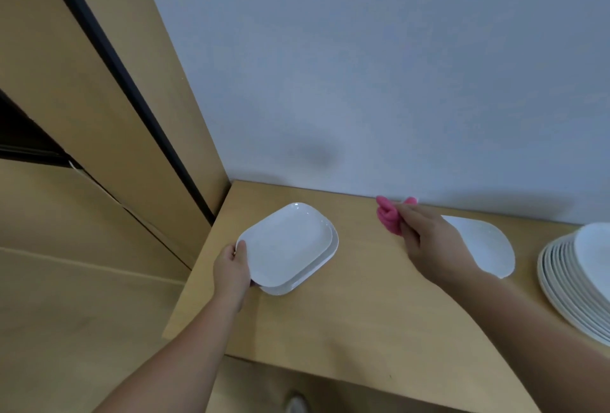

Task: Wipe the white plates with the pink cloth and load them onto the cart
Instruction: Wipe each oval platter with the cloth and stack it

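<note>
My left hand (232, 272) grips the near-left corner of a white rounded-rectangle plate (285, 242), thumb on its rim. That plate sits slightly askew on another white plate (321, 262) on the wooden counter (346, 323). My right hand (425, 237) holds the bunched pink cloth (389, 216) above the counter near the wall. Behind my right hand a single white plate (485, 244) lies flat, partly hidden by the hand. The cart is not in view.
A tall stack of several white plates (571, 284) stands at the counter's right edge of view. A pale wall (363, 82) backs the counter. Wooden cabinet panels (82, 115) rise on the left. A shoe tip (297, 404) shows below the counter edge.
</note>
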A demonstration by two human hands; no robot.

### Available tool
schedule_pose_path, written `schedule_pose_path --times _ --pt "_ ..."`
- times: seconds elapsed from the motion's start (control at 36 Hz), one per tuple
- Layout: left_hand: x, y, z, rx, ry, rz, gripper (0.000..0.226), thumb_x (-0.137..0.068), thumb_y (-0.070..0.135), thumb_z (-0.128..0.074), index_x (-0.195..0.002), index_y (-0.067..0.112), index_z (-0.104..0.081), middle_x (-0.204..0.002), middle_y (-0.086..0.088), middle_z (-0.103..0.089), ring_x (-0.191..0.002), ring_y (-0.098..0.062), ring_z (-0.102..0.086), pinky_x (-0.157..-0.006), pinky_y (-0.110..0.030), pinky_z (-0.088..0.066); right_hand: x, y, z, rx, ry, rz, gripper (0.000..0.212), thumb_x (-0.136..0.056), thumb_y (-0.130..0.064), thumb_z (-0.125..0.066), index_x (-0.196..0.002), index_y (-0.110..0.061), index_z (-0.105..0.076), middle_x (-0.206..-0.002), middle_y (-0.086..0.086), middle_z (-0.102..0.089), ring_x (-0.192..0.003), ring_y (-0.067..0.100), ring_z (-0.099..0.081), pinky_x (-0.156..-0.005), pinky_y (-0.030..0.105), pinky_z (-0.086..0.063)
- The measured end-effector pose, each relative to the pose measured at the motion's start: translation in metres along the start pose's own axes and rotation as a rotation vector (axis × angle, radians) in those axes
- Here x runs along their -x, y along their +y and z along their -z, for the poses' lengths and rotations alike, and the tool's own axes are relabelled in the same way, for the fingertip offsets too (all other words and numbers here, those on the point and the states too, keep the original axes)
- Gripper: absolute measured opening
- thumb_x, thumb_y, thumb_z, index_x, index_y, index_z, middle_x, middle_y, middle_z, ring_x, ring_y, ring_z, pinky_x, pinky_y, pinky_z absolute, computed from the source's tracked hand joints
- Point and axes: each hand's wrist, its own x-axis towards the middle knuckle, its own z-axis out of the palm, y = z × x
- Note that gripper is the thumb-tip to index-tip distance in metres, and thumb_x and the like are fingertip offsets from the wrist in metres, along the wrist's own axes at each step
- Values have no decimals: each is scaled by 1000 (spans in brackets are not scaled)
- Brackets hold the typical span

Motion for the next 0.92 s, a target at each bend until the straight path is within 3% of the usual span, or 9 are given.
schedule_pose_path --times 0.14,0.31,0.42,0.53,0.64,0.83,0.92 --pt "-3 -8 -2 -39 3 -3 29 -100 35 -45 -89 14 -61 -92 -10 -66 -81 -29 -65 -62 -57 -59 3 -2 0 11 -8 -26 41 -98 -4 -43 -130 -24 -58 -106 -18 -65 -99 6 -63 -83 29 -51" --pt "-5 -9 -6 -73 -5 -17 27 -100 32 -45 -91 12 -60 -93 -11 -65 -84 -30 -64 -66 -55 -59 7 -5 2 20 -9 -31 40 -98 -3 -46 -130 -23 -59 -104 -17 -65 -96 8 -62 -79 28 -50" --pt "-9 -6 -5 -249 9 -104 31 -100 27 -46 -84 4 -57 -80 -11 -59 -74 -30 -58 -64 -46 -56 7 -7 3 41 -7 -20 40 -97 -4 -47 -130 -25 -59 -103 -19 -64 -96 13 -62 -80 30 -51" --pt "-13 -8 -2 -388 -10 -150 24 -100 24 -47 -88 8 -59 -81 -6 -61 -75 -24 -59 -68 -41 -52 7 -7 4 65 -3 -7 41 -97 -3 -48 -130 -24 -59 -104 -16 -65 -96 15 -61 -78 27 -48" --pt "-20 -10 -2 -525 14 -183 30 -98 21 -51 -69 12 -51 -67 -2 -54 -60 -16 -48 -51 -29 -34 6 -7 6 76 -4 4 39 -97 -5 -49 -130 -24 -59 -103 -20 -62 -97 14 -60 -77 27 -47" --pt "-26 -13 -4 -592 23 -178 34 -97 18 -51 -68 1 -53 -62 -6 -50 -57 -19 -44 -53 -30 -29 9 -2 8 83 2 4 38 -97 -4 -50 -127 -23 -61 -101 -15 -66 -96 16 -61 -79 33 -51" --pt "-27 -15 -4 -632 16 -173 33 -98 19 -51 -71 1 -56 -68 -11 -58 -62 -26 -53 -55 -30 -33 10 -2 9 90 8 16 34 -97 -5 -49 -124 -22 -62 -100 -17 -66 -94 15 -61 -77 30 -50"
